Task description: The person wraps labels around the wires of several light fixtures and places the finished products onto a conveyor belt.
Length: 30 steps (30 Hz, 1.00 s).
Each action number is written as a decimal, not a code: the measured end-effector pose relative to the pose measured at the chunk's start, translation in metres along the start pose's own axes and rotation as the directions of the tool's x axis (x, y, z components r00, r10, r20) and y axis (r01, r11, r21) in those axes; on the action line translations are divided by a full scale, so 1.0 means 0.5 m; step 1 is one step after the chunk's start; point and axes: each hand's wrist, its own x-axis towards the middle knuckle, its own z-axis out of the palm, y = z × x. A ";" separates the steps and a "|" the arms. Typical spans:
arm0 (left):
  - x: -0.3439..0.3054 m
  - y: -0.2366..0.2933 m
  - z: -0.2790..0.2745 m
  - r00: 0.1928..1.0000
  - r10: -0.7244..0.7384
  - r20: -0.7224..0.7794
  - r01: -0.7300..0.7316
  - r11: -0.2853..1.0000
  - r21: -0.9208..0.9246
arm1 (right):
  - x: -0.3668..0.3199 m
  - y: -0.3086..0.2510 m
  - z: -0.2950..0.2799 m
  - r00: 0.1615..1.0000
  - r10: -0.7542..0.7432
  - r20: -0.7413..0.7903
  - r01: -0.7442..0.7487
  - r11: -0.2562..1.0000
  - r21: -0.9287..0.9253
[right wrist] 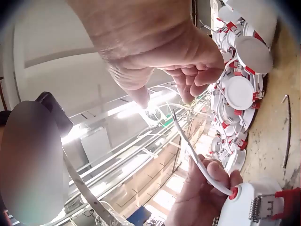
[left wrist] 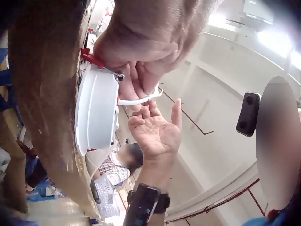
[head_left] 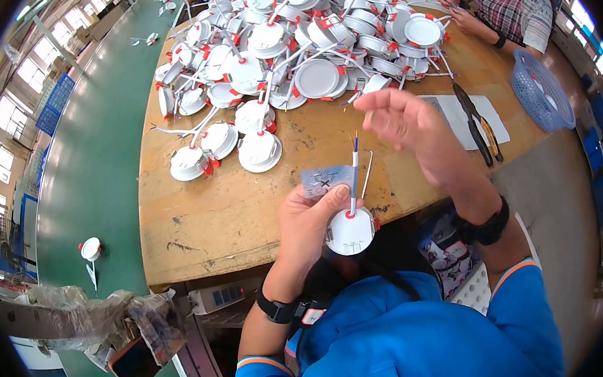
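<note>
1. Left hand [head_left: 306,224]: I log its grip clamped on a downlight [head_left: 350,233], with the thumb over the back plate and the fingers curled under the rim. The piece is held clear of the counter [head_left: 229,211], over its near edge, with the back plate facing up.
2. Wire [head_left: 354,168]: white, rising upright out of the grip from a red grommet in the middle of the back plate. Its stripped end is on top.
3. Right hand [head_left: 402,118]: raised above and to the right of the grip, apart from the wire. Its own grip stands apart, fingers loosely bent, and I see nothing in it.
4. Spring clip [head_left: 366,171]: thin bent metal on the counter just beyond the grip, beside the wire.
5. Small clear bag [head_left: 323,178]: just past the thumb tip. I cannot tell whether the thumb touches it.
6. Heap of downlights [head_left: 291,46]: well beyond the grip, white with red clips and trailing leads.
7. Pliers [head_left: 475,128]: far right of the grip, lying on a white sheet [head_left: 442,111].
8. Blue basket [head_left: 543,90]: farther right, at the counter's edge.
9. Another person's hands [head_left: 470,21]: at the far side of the counter.
</note>
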 end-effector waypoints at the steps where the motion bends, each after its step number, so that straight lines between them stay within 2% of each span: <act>1: 0.001 -0.001 -0.002 1.000 -0.022 -0.014 0.022 1.000 -0.006 | -0.002 0.019 0.004 0.999 -0.018 0.033 0.018 1.000 -0.009; 2: 0.002 -0.002 -0.003 1.000 -0.024 -0.007 0.024 1.000 0.001 | -0.003 0.032 0.005 0.997 -0.032 0.063 0.033 0.999 -0.017; 5: 0.003 -0.006 -0.007 0.999 -0.040 0.033 0.039 0.999 0.017 | 0.000 0.037 -0.003 0.983 0.071 0.167 -0.051 0.992 -0.118; 8: 0.006 -0.004 -0.017 0.996 -0.041 0.083 0.040 0.999 0.010 | 0.006 0.036 0.001 0.979 -0.040 0.201 0.047 0.998 -0.031; 11: 0.005 -0.003 -0.022 0.996 -0.016 0.086 0.016 1.000 -0.002 | 0.012 0.043 -0.002 0.982 -0.015 0.190 0.012 1.000 0.019; 14: 0.010 -0.015 -0.054 0.996 0.020 0.089 -0.018 1.000 -0.015 | 0.008 0.029 -0.012 0.997 0.005 0.072 -0.016 0.989 0.149; 16: 0.007 -0.014 -0.066 0.996 0.042 0.082 -0.037 0.997 -0.071 | 0.014 0.032 -0.026 0.995 0.032 0.098 -0.047 0.986 0.163; 19: 0.004 -0.001 -0.045 0.998 0.058 -0.001 -0.058 0.997 -0.046 | 0.019 0.039 -0.033 0.992 0.062 0.113 -0.082 0.979 0.185; 22: 0.014 0.008 -0.042 0.996 0.007 0.087 0.004 0.992 -0.124 | 0.025 0.045 -0.030 0.986 0.071 0.151 -0.101 0.975 0.199; 25: 0.028 0.004 -0.042 0.995 0.006 0.101 0.008 0.991 -0.137 | 0.024 0.050 -0.031 0.979 0.091 0.184 -0.128 0.971 0.200; 28: 0.029 0.016 -0.028 0.981 0.023 0.190 0.021 0.974 -0.226 | 0.023 0.053 -0.038 0.974 0.096 0.203 -0.140 0.967 0.214; 30: 0.029 0.012 -0.021 0.995 0.006 0.095 0.007 0.990 -0.142 | 0.023 0.054 -0.036 0.976 0.099 0.196 -0.143 0.963 0.227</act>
